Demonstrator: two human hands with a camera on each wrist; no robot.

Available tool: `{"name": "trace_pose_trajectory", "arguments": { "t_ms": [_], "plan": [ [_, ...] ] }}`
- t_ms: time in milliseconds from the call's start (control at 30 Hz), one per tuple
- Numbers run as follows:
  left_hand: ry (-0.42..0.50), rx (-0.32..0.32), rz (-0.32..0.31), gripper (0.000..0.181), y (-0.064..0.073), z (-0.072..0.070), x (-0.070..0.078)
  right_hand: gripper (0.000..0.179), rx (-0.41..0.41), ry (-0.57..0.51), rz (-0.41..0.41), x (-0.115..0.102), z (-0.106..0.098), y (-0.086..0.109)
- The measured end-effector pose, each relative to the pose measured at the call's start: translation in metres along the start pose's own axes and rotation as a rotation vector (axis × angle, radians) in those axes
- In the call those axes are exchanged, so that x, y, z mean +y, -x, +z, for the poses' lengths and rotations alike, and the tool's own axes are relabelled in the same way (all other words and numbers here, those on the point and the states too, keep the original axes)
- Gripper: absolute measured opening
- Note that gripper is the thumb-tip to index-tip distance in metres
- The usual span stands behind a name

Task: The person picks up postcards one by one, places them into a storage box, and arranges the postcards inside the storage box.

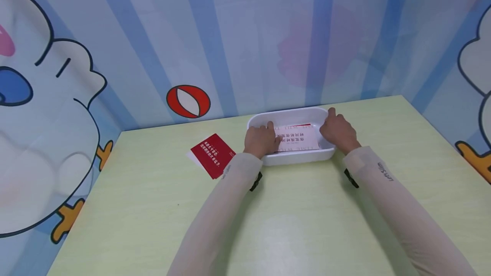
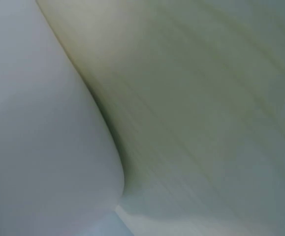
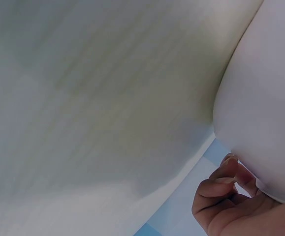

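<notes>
A white plastic basin (image 1: 299,158) with rounded corners sits toward the back of the table. Inside it lies a pale card (image 1: 296,137) printed with dark and red lettering, and a bit of red shows behind it. My left hand (image 1: 261,140) grips the basin's left end, its thumb over the inside by the card. At the opposite end my right hand (image 1: 339,131) holds the rim. In the right wrist view, curled fingers (image 3: 216,196) show beside the basin wall (image 3: 260,98). The left wrist view has only the basin wall (image 2: 48,132) and tabletop, with the left hand out of sight.
A red card (image 1: 213,155) with white lettering lies on the table left of the basin, a white sheet (image 1: 194,157) peeking from under it. The pale green tabletop (image 1: 307,216) ends at a blue striped cloth backdrop (image 1: 261,46) with cartoon figures.
</notes>
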State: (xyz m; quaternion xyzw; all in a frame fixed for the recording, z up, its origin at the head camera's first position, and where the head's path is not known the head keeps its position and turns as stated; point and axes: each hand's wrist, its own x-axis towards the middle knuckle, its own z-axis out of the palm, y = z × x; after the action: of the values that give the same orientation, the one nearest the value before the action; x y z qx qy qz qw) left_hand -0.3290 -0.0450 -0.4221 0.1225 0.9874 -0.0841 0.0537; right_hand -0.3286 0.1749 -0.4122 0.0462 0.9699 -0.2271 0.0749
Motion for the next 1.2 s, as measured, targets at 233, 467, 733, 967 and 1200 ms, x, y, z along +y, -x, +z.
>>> {"name": "trace_pose_trajectory", "arguments": {
  "t_ms": [233,467,733,967,1200],
  "plan": [
    [0.001,0.004,-0.009,0.058,-0.0009,0.0009,0.0010,0.059,-0.016,-0.013,0.009,0.0006,-0.0006,-0.0009],
    [0.026,0.026,-0.009,0.054,-0.0035,0.0070,0.0018,0.059,-0.018,-0.007,0.013,0.0034,0.0035,-0.0024],
    [0.058,0.104,0.006,0.053,-0.0033,0.0068,0.0004,0.059,-0.017,-0.009,0.020,0.0027,0.0058,-0.0062],
    [0.046,0.157,0.015,0.055,-0.0009,0.0082,0.0014,0.058,-0.015,-0.004,0.012,0.0042,0.0076,-0.0053],
    [0.082,0.211,-0.003,0.056,-0.0078,0.0062,-0.0022,0.059,-0.016,-0.012,0.011,0.0034,0.0058,-0.0065]
  ]
}}
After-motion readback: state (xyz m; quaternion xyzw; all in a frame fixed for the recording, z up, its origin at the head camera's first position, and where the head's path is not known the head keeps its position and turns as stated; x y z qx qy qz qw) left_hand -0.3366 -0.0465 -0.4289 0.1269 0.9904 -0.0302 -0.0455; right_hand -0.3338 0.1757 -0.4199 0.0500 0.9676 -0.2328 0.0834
